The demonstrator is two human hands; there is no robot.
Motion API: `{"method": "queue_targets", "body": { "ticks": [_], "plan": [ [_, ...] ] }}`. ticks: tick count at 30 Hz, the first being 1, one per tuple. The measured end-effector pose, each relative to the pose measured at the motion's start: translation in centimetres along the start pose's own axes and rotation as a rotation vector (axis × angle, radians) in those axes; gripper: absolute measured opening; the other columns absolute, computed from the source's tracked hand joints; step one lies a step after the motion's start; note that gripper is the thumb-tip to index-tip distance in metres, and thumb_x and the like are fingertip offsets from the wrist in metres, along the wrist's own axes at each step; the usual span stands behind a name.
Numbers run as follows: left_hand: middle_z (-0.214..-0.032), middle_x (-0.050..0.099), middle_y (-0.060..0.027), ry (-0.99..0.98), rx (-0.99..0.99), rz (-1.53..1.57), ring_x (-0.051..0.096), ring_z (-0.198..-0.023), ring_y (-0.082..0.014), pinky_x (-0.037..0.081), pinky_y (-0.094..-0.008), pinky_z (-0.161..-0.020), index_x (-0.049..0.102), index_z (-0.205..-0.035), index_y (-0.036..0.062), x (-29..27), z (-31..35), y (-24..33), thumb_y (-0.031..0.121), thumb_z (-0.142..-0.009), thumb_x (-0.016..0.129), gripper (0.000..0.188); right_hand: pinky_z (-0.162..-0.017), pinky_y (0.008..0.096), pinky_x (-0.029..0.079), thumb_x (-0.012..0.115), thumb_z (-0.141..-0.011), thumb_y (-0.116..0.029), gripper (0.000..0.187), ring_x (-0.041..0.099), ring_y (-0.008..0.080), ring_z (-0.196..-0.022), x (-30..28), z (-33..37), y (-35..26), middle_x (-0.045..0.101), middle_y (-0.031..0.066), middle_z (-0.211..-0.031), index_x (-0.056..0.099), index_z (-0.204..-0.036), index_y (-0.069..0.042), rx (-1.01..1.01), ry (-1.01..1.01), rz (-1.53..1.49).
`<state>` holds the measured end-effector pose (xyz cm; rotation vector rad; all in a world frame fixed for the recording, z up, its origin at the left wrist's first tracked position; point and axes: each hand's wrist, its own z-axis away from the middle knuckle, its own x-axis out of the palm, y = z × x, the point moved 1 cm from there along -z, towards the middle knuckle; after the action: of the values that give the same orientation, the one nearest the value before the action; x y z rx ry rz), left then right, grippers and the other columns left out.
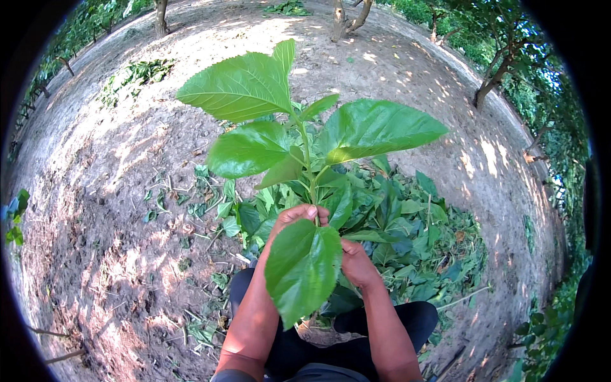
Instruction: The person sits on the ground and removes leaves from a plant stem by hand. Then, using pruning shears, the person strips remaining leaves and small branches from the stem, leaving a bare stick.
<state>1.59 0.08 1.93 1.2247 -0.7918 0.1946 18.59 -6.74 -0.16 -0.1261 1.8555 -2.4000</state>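
So a leafy green shoot (308,153) is being held upright over the near edge of a leaf pile (407,223), pretty much between the knees. Its slim, smooth stem is pinched between the thumb and fingers of the left hand (296,216). The right hand (358,264) is curled just beside it, lower down, but its fingertips are partly covered by a leaf, so what's gripped there, if anything, can't be told. The shoot's leaves are broad and kinda glossy, with toothed edges and clear veins; the lowest leaf (304,270) is draped down in front of the left wrist. The pile is made up of flat, floppy, overlapping leaves, some darker and duller. It's all spread on dry, crumbly bare ground (146,191), speckled with sunlight. Toward the ground's far left edge a smaller leaf heap (143,73) can be seen, and rough tree trunks (161,19) are lined along the far edge.
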Motion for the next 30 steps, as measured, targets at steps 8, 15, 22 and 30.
{"method": "queue_targets", "body": {
  "ticks": [8,15,22,30],
  "plan": [
    [-0.080,0.064,-0.0007,0.081,0.207,-0.011,0.057,-0.067,-0.0081,0.046,-0.0224,-0.060,0.068,-0.094,0.0025,-0.2,0.1,-0.9,0.020,-0.092,0.062,0.018,-0.092,0.0263,0.043,0.061,-0.088,-0.004,0.035,0.056,0.0128,-0.104,3.8,-0.9,-6.7,0.057,0.0060,-0.119,0.055,-0.122,-0.003,-0.465,0.178,0.024],
    [-0.085,0.068,-0.0035,0.123,0.120,-0.099,0.058,-0.069,-0.0086,0.048,-0.0228,-0.064,0.066,-0.100,0.0013,0.1,-0.8,-0.8,0.012,-0.093,0.056,0.016,-0.087,0.0292,0.048,0.055,-0.094,-0.012,0.033,0.056,0.0155,-0.104,3.4,-2.5,-2.4,0.056,0.0088,-0.115,0.049,-0.125,-0.003,-0.301,0.179,-0.137],
    [-0.080,0.065,-0.0065,0.134,0.193,-0.103,0.056,-0.061,-0.0093,0.047,-0.0253,-0.054,0.061,-0.092,-0.0015,0.6,-0.9,-0.9,0.012,-0.096,0.053,0.016,-0.065,0.0254,0.051,0.054,-0.096,-0.028,0.030,0.059,0.0125,-0.080,3.8,-1.9,-3.9,0.061,0.0062,-0.096,0.056,-0.113,-0.003,0.163,0.229,-0.880],
    [-0.077,0.063,-0.0071,0.184,0.236,-0.351,0.060,-0.065,-0.0128,0.049,-0.0263,-0.055,0.059,-0.091,-0.0018,0.5,-0.7,-1.9,0.013,-0.096,0.054,0.016,-0.039,0.0255,0.038,0.060,-0.092,-0.019,0.020,0.049,0.0103,-0.049,4.2,-4.0,-4.7,0.054,0.0026,-0.069,0.058,-0.081,-0.003,-0.067,0.437,-0.400]
  ]
}}
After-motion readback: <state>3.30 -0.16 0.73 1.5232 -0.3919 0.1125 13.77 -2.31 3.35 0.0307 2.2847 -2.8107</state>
